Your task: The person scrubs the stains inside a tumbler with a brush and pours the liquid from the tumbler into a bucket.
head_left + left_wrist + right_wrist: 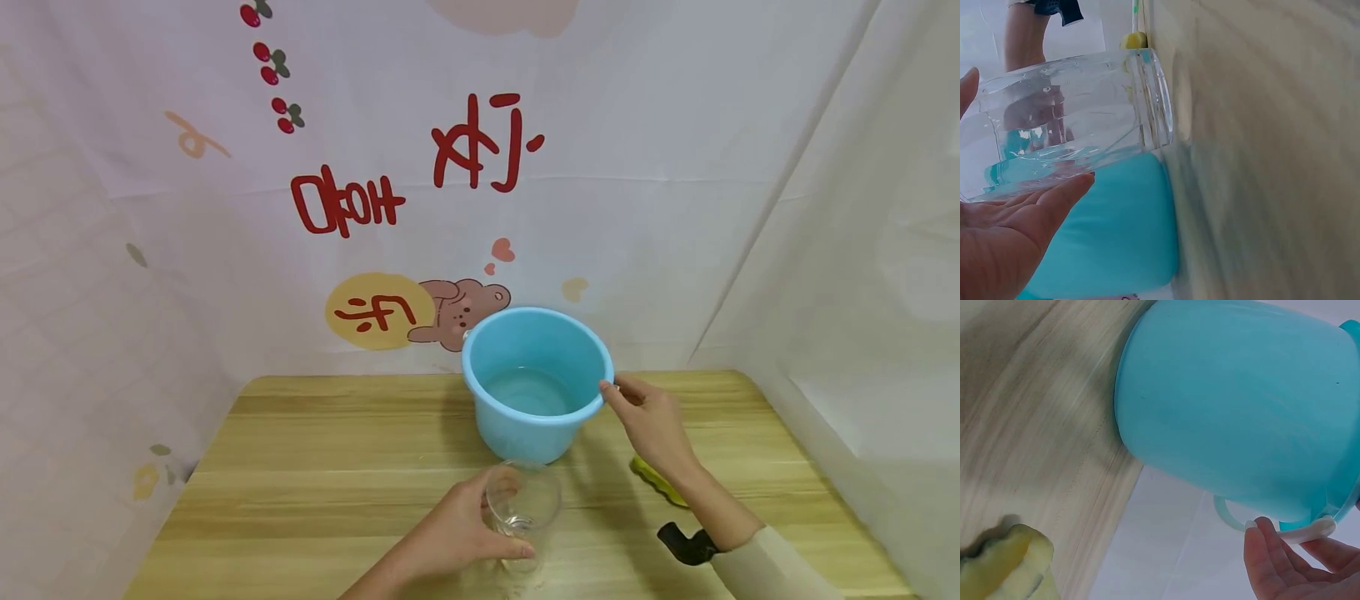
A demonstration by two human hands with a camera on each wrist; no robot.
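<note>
A clear plastic or glass cup (523,504) stands upright at the front middle of the table, and my left hand (468,521) holds it round the side. In the left wrist view the cup (1072,119) has wet-looking walls; its base is close to the tabletop. Behind it sits a light blue bucket (525,433) with some water in the bottom. At the bucket's right edge my right hand (652,421) pinches the rim, thumb on top. In the right wrist view its fingers (1266,562) lie at the white handle grip (1310,531).
A yellow-green, sponge-like thing (660,482) lies on the wooden table (322,467), right of the bucket and partly behind my right forearm. A printed white cloth (637,233) hangs behind the table, with more white cloth at both sides.
</note>
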